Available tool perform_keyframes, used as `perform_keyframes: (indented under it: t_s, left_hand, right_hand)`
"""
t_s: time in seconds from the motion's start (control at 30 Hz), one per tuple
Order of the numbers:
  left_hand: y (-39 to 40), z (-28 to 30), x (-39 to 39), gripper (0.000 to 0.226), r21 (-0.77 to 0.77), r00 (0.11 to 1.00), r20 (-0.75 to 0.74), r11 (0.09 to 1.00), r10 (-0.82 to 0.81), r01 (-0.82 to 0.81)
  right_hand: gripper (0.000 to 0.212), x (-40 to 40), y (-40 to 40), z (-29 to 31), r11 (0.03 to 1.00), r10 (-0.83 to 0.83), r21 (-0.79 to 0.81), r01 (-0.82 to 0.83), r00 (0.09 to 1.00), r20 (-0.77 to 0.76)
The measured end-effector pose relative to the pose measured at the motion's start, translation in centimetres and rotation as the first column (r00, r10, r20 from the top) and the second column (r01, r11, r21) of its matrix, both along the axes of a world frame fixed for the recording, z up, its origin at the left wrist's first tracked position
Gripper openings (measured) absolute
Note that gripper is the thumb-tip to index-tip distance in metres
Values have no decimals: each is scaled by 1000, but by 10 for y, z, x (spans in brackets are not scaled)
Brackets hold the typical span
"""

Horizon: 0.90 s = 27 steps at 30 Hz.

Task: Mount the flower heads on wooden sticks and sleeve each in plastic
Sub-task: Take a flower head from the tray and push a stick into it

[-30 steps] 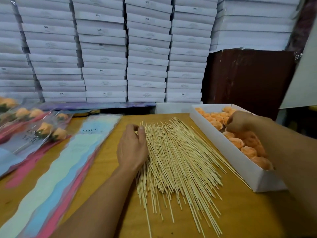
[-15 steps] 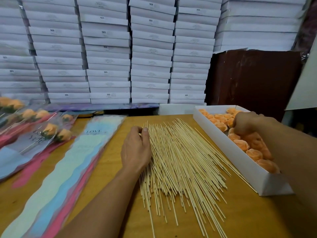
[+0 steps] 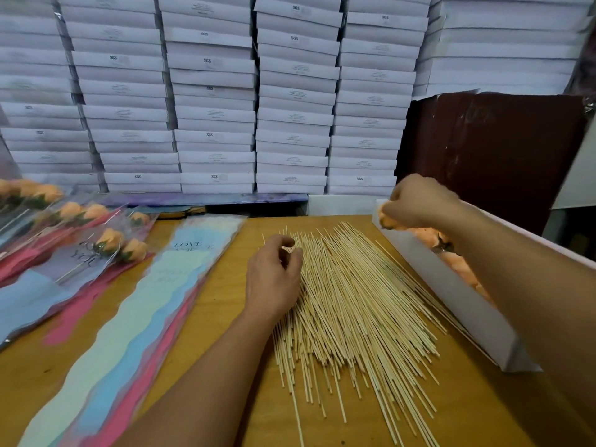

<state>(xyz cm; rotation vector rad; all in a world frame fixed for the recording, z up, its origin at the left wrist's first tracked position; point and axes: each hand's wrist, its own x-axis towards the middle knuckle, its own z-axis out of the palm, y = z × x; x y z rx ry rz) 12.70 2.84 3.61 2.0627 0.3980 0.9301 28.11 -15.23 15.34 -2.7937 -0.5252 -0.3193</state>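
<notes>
In the head view the right hand (image 3: 419,201) closes its fingers round an orange flower head (image 3: 388,221) above the white box (image 3: 451,285); it looks soft and crushable, best held lightly by its base. The left hand (image 3: 274,275), fingers curled, pinches at the wooden sticks (image 3: 354,301) spread on the table (image 3: 225,301); they are light, stiff and prone to roll, so one is best pinched near its end.

A pile of sticks (image 3: 348,304) fans across the counter (image 3: 225,317). The left hand (image 3: 274,279) rests on the pile's left edge, fingers (image 3: 295,253) curled at the far stick tips. The right hand (image 3: 419,201) holds an orange flower head (image 3: 388,221) above the far end of the white box (image 3: 451,295) on the right. Sleeves (image 3: 129,317) lie left of the sticks, sleeved flowers (image 3: 109,243) farther left. Stacked white boxes (image 3: 213,91) fill the far side.
</notes>
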Motion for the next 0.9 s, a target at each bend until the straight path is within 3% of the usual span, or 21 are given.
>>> perform_keyframes:
  t_s: [0.2, 0.4, 0.5, 0.6, 0.63, 0.7, 0.77, 0.83, 0.9]
  left_hand:
    - [-2, -3, 1, 48, 0, 989, 18, 989, -145, 145]
    - [1, -5, 4, 27, 26, 993, 50, 994, -105, 104]
    - [3, -6, 6, 24, 39, 998, 37, 998, -56, 55]
    - [5, -5, 7, 20, 20, 1000, 21, 1000, 7, -7]
    - [6, -6, 8, 19, 3, 1000, 17, 1000, 24, -24]
    - [9, -6, 8, 18, -55, 999, 9, 997, 53, -53]
    - [11, -6, 8, 16, -144, 997, 4, 987, 78, -76]
    - [14, -6, 9, 16, -244, 996, 21, 966, 86, -78]
    - [16, -6, 10, 17, -340, 995, 35, 938, 91, -74]
  right_hand:
    - [18, -53, 62, -27, 962, 247, 147, -231, 963, -104]
    - [35, -67, 86, -47, 921, 286, 308, -238, 951, -118]
    - [47, -64, 89, -57, 850, 368, 457, -263, 916, -158]
    - [25, -56, 87, -70, 705, 463, 670, -234, 867, -184]
    - [27, -54, 86, -75, 676, 442, 709, -199, 880, -174]
    - [37, -49, 84, -87, 766, 311, 617, -184, 945, -105]
    - [36, -49, 83, -100, 905, 236, 377, -198, 970, -55]
    - [33, -51, 85, -109, 955, 221, 223, -198, 971, -86]
    - [32, -52, 88, -112, 967, 204, 178, -184, 974, -100]
